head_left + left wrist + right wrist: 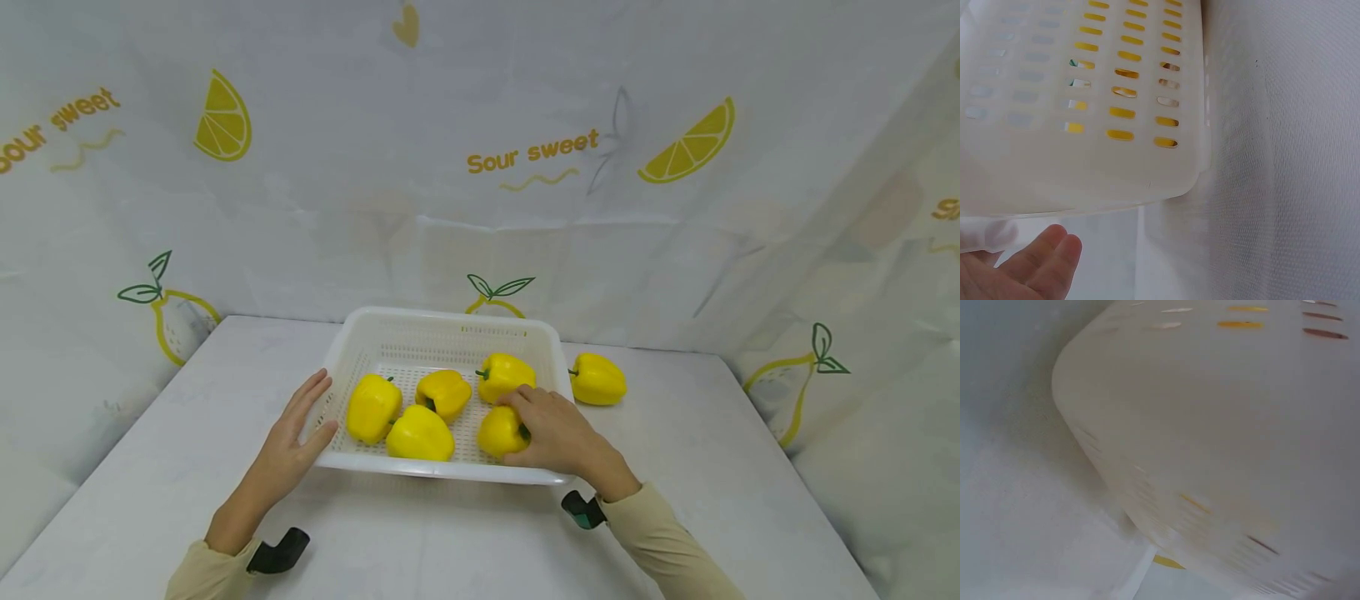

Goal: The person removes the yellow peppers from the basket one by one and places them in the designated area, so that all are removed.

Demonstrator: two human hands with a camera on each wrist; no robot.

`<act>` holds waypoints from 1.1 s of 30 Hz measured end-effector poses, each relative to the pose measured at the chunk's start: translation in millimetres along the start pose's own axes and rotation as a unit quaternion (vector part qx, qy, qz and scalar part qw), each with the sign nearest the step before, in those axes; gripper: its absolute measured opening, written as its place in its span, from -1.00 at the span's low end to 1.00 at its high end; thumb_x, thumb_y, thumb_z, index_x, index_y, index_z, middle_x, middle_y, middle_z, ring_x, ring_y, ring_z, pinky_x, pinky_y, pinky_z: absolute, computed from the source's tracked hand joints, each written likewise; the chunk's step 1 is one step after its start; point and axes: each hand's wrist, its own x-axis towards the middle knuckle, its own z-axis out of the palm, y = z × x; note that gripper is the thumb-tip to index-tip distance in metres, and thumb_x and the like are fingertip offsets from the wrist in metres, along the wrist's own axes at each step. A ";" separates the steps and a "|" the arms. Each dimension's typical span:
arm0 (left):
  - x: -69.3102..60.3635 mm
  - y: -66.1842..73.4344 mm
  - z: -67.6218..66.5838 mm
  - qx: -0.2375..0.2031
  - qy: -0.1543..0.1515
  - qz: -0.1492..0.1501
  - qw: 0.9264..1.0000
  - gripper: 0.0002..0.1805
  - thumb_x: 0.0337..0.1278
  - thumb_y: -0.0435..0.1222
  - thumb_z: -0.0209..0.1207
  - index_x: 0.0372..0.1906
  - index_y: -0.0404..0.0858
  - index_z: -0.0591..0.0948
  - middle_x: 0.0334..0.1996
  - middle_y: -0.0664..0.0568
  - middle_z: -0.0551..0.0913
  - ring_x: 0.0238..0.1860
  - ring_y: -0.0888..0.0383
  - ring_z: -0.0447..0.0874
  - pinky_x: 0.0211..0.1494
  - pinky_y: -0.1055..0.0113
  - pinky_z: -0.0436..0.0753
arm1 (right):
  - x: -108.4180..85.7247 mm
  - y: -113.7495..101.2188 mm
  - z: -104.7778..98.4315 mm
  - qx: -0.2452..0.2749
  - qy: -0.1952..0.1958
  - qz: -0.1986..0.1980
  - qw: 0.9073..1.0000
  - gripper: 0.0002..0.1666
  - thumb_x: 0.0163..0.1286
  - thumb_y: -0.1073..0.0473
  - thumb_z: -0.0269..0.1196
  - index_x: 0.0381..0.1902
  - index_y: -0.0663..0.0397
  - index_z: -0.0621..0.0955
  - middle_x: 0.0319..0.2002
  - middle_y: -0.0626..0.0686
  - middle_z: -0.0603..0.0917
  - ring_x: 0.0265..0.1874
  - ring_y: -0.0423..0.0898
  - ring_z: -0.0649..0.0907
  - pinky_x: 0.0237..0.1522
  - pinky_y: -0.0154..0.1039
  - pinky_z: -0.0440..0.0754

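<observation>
A white slotted basket [480, 471] holds several yellow bell peppers, among them one at its left [373, 408] and one at the front [421, 434]. My right hand [553, 429] reaches over the basket's right front and grips a pepper [498, 432] there, fingers curled around it. At the left wall my left hand [288, 446] rests with relaxed fingers by the rim. The left wrist view has the left hand's fingertips [1054, 256] beside the basket wall [1072, 169]. Only the basket's outer wall [1210, 425] shows in the right wrist view; the right hand is hidden there.
Another yellow pepper [597, 379] lies on the white-covered table [675, 467] just outside the basket's right wall. A white cloth [360, 167] with lemon prints hangs behind the table. Dark wrist-mounted devices [279, 551] sit at both wrists.
</observation>
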 end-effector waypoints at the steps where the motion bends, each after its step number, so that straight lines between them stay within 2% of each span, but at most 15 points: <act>1: 0.0 -0.2 0.2 0.001 0.000 0.000 1.000 -0.31 0.31 -0.34 0.12 0.49 -0.36 0.21 0.56 -0.24 0.04 0.53 -0.38 -0.02 0.38 -0.49 0.09 | -0.2 -0.1 -0.1 -0.002 0.001 -0.001 1.000 -0.22 0.07 -0.25 0.41 0.21 -0.06 0.53 0.09 0.01 0.62 -0.11 -0.11 0.55 0.00 -0.09 0.55; 7: 0.3 -1.0 0.7 -0.001 0.000 0.002 1.000 -0.31 0.31 -0.35 0.12 0.49 -0.36 0.21 0.56 -0.23 0.04 0.53 -0.38 -0.02 0.38 -0.49 0.09 | -0.7 -0.4 0.6 -0.002 0.002 -0.001 1.000 -0.18 0.06 -0.27 0.44 0.23 -0.06 0.53 0.16 0.01 0.64 0.01 -0.07 0.61 0.08 -0.05 0.56; 14: 0.8 0.1 0.6 0.000 0.002 0.001 1.000 -0.31 0.31 -0.35 0.12 0.49 -0.35 0.21 0.57 -0.23 0.03 0.53 -0.38 -0.03 0.38 -0.49 0.10 | -0.5 -0.4 1.7 0.019 0.000 0.021 1.000 -0.10 -0.05 -0.22 0.55 0.18 0.00 0.46 0.03 -0.04 0.70 -0.13 -0.16 0.62 0.04 -0.13 0.56; 18: 1.2 0.1 0.6 0.000 0.003 0.000 1.000 -0.31 0.30 -0.34 0.12 0.49 -0.35 0.21 0.57 -0.23 0.03 0.53 -0.37 -0.02 0.38 -0.48 0.10 | -1.6 0.1 1.0 0.027 0.009 0.014 0.999 -0.12 -0.05 -0.20 0.54 0.19 -0.03 0.47 0.07 -0.03 0.68 -0.09 -0.14 0.60 0.06 -0.10 0.57; 25: 1.1 0.7 0.6 0.000 0.002 0.002 1.000 -0.31 0.30 -0.35 0.12 0.49 -0.37 0.21 0.56 -0.24 0.04 0.53 -0.38 -0.02 0.38 -0.49 0.10 | -2.0 1.2 0.1 0.034 0.039 -0.020 0.998 -0.15 -0.01 -0.13 0.51 0.25 -0.11 0.51 0.14 0.00 0.60 0.00 -0.04 0.59 0.09 -0.01 0.59; 33: 0.5 1.6 0.3 -0.002 0.001 0.005 1.000 -0.32 0.30 -0.36 0.12 0.48 -0.38 0.21 0.56 -0.26 0.04 0.52 -0.40 -0.01 0.37 -0.49 0.12 | -2.7 0.6 -0.8 0.077 0.040 0.002 0.996 -0.08 0.00 -0.09 0.52 0.34 -0.13 0.44 0.24 0.00 0.54 0.02 -0.07 0.63 0.08 -0.02 0.65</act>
